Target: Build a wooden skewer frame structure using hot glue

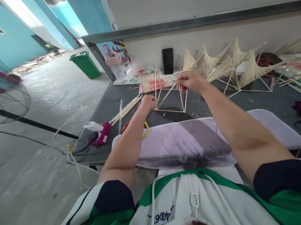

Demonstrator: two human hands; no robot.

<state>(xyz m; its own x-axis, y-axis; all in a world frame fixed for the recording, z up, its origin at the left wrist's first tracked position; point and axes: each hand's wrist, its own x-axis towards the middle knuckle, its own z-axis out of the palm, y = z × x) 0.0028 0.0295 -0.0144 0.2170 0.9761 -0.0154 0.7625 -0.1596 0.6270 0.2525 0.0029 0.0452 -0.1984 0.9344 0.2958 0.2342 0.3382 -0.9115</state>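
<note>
A small open frame of thin wooden sticks stands on the dark table in front of me. My left hand is closed at its near left corner, fingertips pinched where several sticks meet. A slanting wooden stick runs from that corner up to my right hand, whose thumb and fingers pinch its upper end above the frame. The exact contact at the left fingertips is too small to make out. Behind my hands lies a plastic-wrapped bundle of sticks.
Fan-shaped stick models stand at the back right. A black phone leans against the wall. A lilac cloth covers the near edge. Left are loose sticks, a yellow tape ring and a magenta power strip with cables.
</note>
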